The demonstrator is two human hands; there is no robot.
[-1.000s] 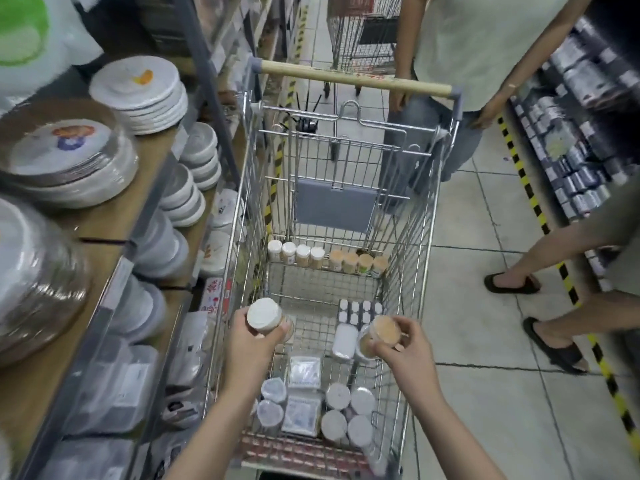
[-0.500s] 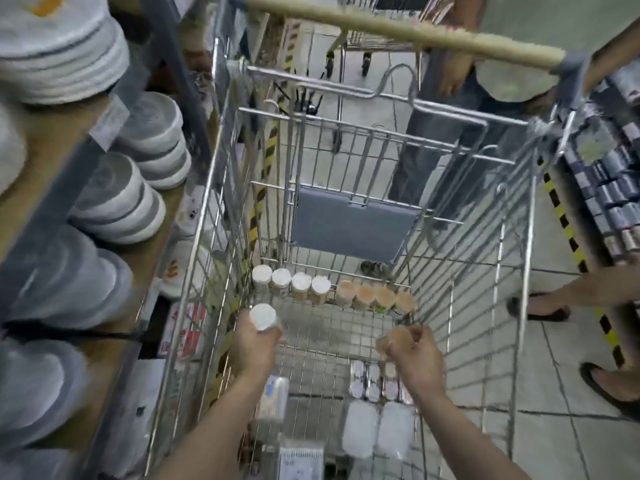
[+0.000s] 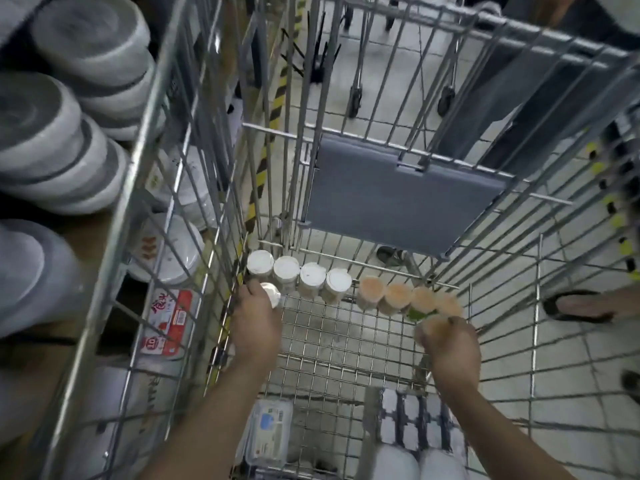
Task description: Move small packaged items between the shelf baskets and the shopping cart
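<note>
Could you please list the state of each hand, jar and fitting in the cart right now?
left hand: grips a white-lidded jar, low at the cart's left wall.
right hand: grips a tan-lidded jar, low near the right wall.
four white-lidded jars: upright, in a row at the far end.
four tan-lidded jars: upright, continuing that row.
grey seat flap: folded down against the far wall.

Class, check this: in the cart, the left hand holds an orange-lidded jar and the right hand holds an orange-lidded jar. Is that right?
Not quite. In the head view, the left hand holds a white-lidded jar; the right hand does hold an orange-lidded jar.
</note>
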